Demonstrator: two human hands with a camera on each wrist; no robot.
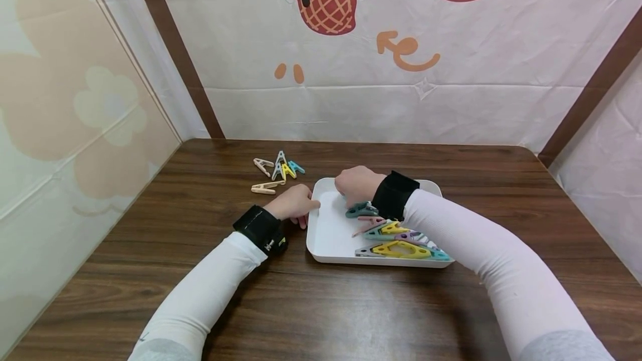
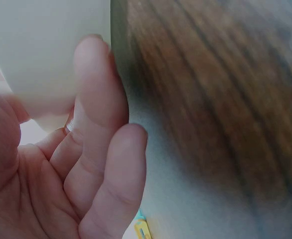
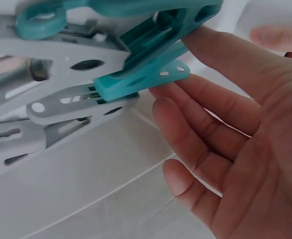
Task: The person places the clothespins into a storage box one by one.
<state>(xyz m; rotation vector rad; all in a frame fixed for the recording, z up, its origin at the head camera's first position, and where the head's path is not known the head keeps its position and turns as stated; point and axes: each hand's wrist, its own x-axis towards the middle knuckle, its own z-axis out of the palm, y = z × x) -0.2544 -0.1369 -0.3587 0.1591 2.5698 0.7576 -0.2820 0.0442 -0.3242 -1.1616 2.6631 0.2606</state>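
Observation:
A white tray (image 1: 328, 233) stands on the table, with large clothespins in several colours along its right part. My left hand (image 1: 293, 203) holds the tray's left edge, thumb at the rim and fingers along the outer wall. Over the tray's far part, my right hand (image 1: 360, 181) grips a teal clothespin (image 3: 178, 32) between thumb and fingers, seen in the right wrist view. Grey clothespins (image 3: 81, 59) lie close beside it there. A yellow clothespin (image 1: 401, 249) lies near the tray's front edge. The right forearm covers part of the row.
Beyond my left hand, small clothespins lie loose on the brown wooden table (image 1: 210, 183): a beige one (image 1: 267, 187), a yellow one (image 1: 288, 170) and a blue one (image 1: 296, 166) among them. A printed white cloth (image 1: 351, 110) hangs behind the table.

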